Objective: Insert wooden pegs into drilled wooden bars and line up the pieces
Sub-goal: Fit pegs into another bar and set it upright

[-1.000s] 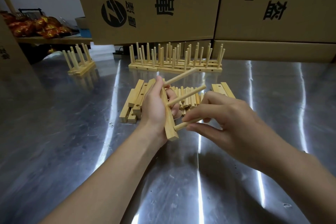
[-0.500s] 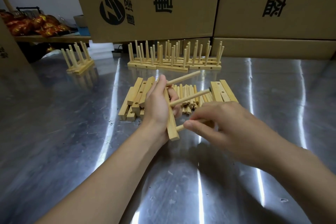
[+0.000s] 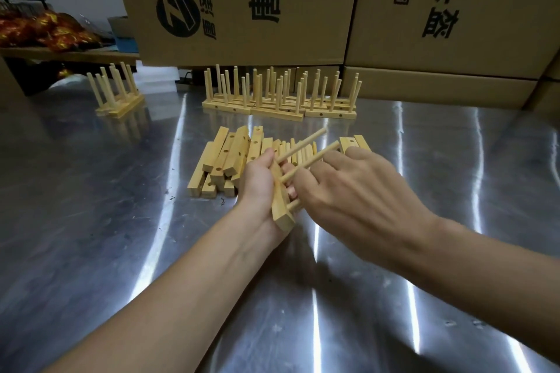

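My left hand [image 3: 260,185] grips a drilled wooden bar [image 3: 280,206] on edge above the steel table. Two pegs [image 3: 306,142] stick out of the bar toward the upper right, and a third peg [image 3: 293,205] sits in the lowest hole. My right hand [image 3: 357,200] covers that third peg, its fingers around it and hiding most of it. Behind the hands lies a pile of loose drilled bars [image 3: 225,160] and loose pegs [image 3: 298,148]. A row of finished pegged bars [image 3: 278,100] stands at the back.
A smaller group of pegged bars [image 3: 116,94] stands at the back left. Two more bars [image 3: 354,142] lie right of the peg pile. Large cardboard boxes [image 3: 272,3] wall off the back. The steel table [image 3: 121,221] reaches to the near edge.
My right hand has pushed the third peg leftward into the bar's lowest hole and now sits closer to my left hand. The bar stays held in the same place.
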